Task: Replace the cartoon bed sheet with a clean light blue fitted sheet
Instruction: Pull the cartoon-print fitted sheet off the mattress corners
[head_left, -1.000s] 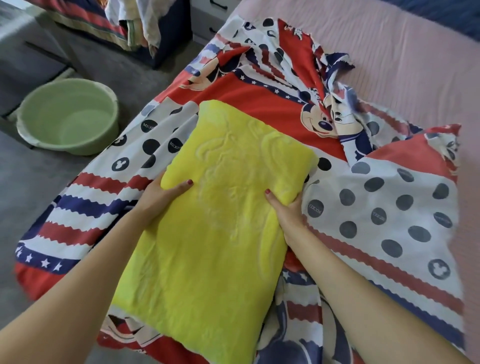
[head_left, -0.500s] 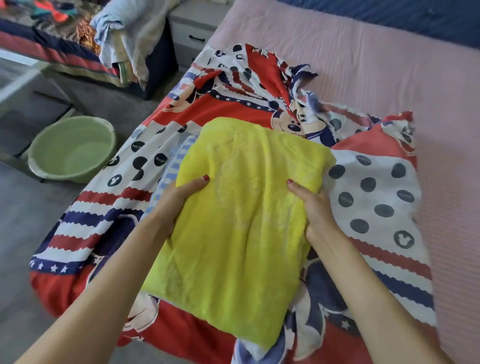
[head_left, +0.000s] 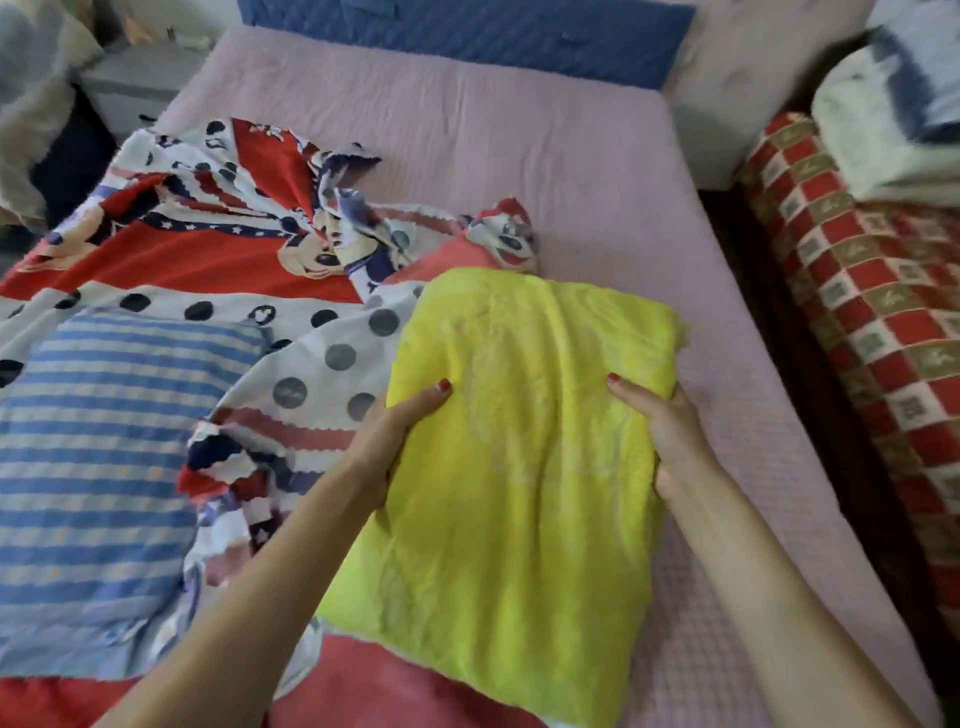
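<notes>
Head view looks down at a bed (head_left: 597, 171) with a pink cover on the mattress. Both hands hold a yellow pillow (head_left: 519, 467). The left hand (head_left: 400, 426) grips its left edge, with the thumb on top and the other fingers hidden under it. The right hand (head_left: 660, 421) grips the right edge the same way. The nails are painted red. The pillow lies partly over the pink cover and partly over the cartoon sheet (head_left: 218, 249).

The cartoon sheet is bunched up on the left half of the bed. It is red, white and blue, with dots, stripes, stars and a cartoon mouse. It is pulled off the right half, so the pink cover shows there. A blue striped pillow (head_left: 98, 467) lies on the cartoon sheet at the left, near the yellow one but not touching it.

A blue headboard (head_left: 467, 36) stands at the far end. To the right of the bed is a red checked blanket (head_left: 857, 291) with a white and blue bundle (head_left: 893, 114) on top.
</notes>
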